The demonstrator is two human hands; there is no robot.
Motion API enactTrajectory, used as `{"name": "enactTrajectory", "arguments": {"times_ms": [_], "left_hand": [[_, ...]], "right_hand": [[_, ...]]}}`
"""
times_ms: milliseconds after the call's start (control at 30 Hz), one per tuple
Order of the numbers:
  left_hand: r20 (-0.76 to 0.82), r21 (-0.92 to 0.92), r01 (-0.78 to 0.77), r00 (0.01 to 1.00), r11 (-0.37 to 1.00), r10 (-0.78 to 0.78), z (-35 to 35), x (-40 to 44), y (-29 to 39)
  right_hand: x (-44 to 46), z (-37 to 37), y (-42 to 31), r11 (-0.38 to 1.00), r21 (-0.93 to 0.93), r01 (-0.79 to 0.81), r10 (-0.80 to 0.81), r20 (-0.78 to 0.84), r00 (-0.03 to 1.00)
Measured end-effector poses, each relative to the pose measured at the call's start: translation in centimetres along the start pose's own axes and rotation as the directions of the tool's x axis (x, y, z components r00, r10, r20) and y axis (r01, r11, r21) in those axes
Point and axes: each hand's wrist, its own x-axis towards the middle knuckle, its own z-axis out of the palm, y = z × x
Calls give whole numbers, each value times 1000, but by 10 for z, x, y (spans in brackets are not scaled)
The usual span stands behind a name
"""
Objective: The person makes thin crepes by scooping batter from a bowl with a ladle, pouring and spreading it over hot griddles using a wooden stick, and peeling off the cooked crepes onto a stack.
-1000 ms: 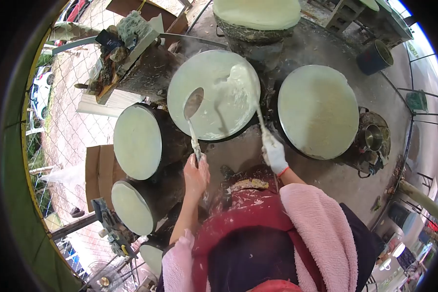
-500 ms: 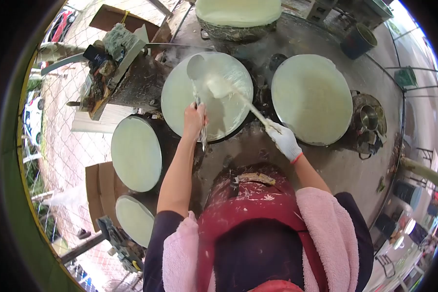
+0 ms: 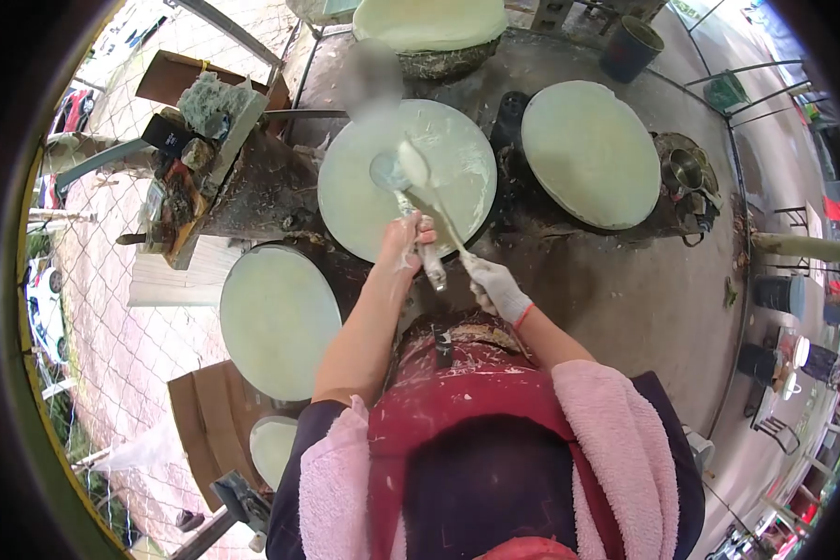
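My bare left hand (image 3: 403, 241) is wrapped round the handle of a round-headed ladle (image 3: 384, 172). The ladle's head hangs over a wide round pan (image 3: 355, 219) whose pale, creamy surface has streaks at the right. My right hand (image 3: 497, 289), in a white glove with an orange cuff, closes on the thin handle of a long spoon (image 3: 450, 224). The spoon's pale-coated head is beside the ladle's head, and I cannot tell whether they touch. White smears cover my left fingers and the ladle handle.
Another pale-surfaced round pan (image 3: 590, 154) is at right, with a metal pot (image 3: 683, 170) beyond. Pale rounds (image 3: 280, 322) lie at left, near a cardboard box (image 3: 217, 425). A heaped vessel (image 3: 429, 26) stands behind. A dark bucket (image 3: 632, 47) is further right.
The ladle head has come down toward me, beside the spoon's head. My right hand has moved left, closer to my left hand. The spoon's handle is now steeper, and the camera view has shifted.
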Motion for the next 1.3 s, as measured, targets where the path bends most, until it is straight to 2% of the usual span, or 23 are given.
{"name": "enactTrajectory", "arguments": {"times_ms": [100,133,167,200,267,333,367,467,500,533,567,600,633,733,767,867,933,967,1067,1100,1167,1200,1300], "left_hand": [[132,-77,-55,989,995,65,6,-26,16],[134,61,-97,987,993,88,0,-42,37],[136,198,-137,984,971,111,-5,-58,57],[207,116,-213,960,970,187,-37,-50,55],[342,-77,-324,880,943,331,-100,-34,52],[614,-121,35,788,992,48,-65,-81,75],[494,-83,68,869,994,-18,-52,-91,92],[353,-207,-24,930,978,97,-20,-93,118],[257,-86,-91,960,992,111,-16,-91,124],[168,50,-135,978,990,125,-13,-86,127],[439,-178,109,898,978,-20,-14,-89,120],[265,270,-165,960,949,91,16,-108,102],[169,681,-325,942,656,291,45,-131,88],[234,696,-311,950,647,206,64,-133,76],[242,590,-263,960,763,144,71,-133,71],[273,210,-21,961,977,-38,84,-127,49],[305,-79,190,939,979,-158,72,-102,13],[313,-83,227,930,970,-191,75,-100,-6],[415,-323,352,887,878,-203,95,-109,-58],[477,-383,396,859,835,-189,107,-113,-71],[462,-369,333,876,868,-140,127,-122,-90],[454,-363,300,884,882,-114,136,-126,-98],[344,-373,173,938,911,-37,156,-139,-114]], "right_hand": [[9,10,-4,999,43,-29,29,10,1000],[-5,9,-22,1000,24,-12,13,-18,1000],[-15,7,-36,994,-51,101,-105,-88,991],[-3,-6,-36,971,-28,236,-237,-103,966],[-4,-11,-49,976,-189,109,-152,-228,962],[3,-9,-33,914,-350,206,-242,-62,968],[9,-11,-28,865,-424,267,-280,32,959],[13,-26,-10,775,-435,458,-502,16,865],[20,-37,2,757,-453,472,-572,-108,813],[5,-43,2,688,-567,453,-563,-23,826],[-12,-50,3,607,-667,432,-545,46,837],[-33,-58,-1,518,-754,405,-514,104,851],[-55,-63,-7,557,-762,330,-441,65,895],[-75,-116,0,686,-553,472,-663,-210,718],[-77,-142,-1,702,-490,517,-700,-339,629],[-87,-216,-25,769,-297,566,-632,-485,605],[-71,-290,-32,739,-564,369,-661,-499,561],[-83,-305,-62,747,-628,217,-603,-505,617],[-48,-375,-113,525,-840,137,-775,-405,485],[-40,-388,-139,450,-891,58,-794,-369,484],[-26,-410,-198,275,-956,-102,-823,-289,488],[-2,-431,-216,206,-979,-13,-883,-191,429],[55,-454,-283,82,-996,-22,-869,-82,488]]}}
